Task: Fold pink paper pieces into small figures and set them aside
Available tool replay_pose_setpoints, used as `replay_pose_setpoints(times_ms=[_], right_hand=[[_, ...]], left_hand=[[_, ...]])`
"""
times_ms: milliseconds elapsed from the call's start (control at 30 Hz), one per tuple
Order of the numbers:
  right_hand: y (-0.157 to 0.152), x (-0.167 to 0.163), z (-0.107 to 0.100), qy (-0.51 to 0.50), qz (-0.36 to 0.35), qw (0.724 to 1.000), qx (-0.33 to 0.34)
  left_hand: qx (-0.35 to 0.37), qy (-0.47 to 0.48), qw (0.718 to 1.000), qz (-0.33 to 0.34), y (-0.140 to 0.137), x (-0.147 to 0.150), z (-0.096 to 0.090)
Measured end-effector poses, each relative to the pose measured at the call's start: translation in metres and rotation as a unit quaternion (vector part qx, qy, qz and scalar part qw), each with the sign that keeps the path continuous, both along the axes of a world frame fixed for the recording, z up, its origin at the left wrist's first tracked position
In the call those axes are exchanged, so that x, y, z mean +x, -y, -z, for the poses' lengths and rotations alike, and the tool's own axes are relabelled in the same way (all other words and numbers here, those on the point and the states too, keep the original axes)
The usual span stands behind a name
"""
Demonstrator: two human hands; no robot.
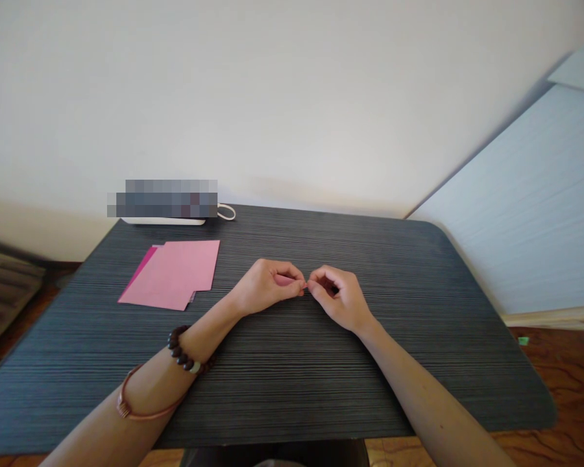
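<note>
Pink paper [284, 281], a small piece, sits in my left hand [260, 288], right of the stacked sheets [175, 272], my thumb and fingers closed on it. My right hand [343, 295], farther right of that stack, brings thumb and fingertips together at the paper's end; whether they grip it, I cannot tell. I judge the piece partly folded already, the stack lying flat; how much folding is left doesn't show.
</note>
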State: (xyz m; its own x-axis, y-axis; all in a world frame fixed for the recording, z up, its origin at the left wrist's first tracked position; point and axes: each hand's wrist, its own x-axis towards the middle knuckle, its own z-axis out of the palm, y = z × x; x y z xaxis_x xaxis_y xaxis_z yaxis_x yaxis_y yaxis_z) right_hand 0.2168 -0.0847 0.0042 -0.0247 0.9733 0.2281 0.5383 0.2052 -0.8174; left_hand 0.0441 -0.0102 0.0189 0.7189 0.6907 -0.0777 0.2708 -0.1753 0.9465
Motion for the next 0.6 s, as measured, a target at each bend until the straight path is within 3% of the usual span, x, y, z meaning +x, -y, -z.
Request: replay_pose_setpoints(times_ms=[600], right_hand=[[-0.0003, -0.0019, 0.0034, -0.003, -0.006, 1.0, 0.012]], left_hand=[[0.041, -0.011, 0.999, -0.018, 0.0004, 0.0009, 0.0039]])
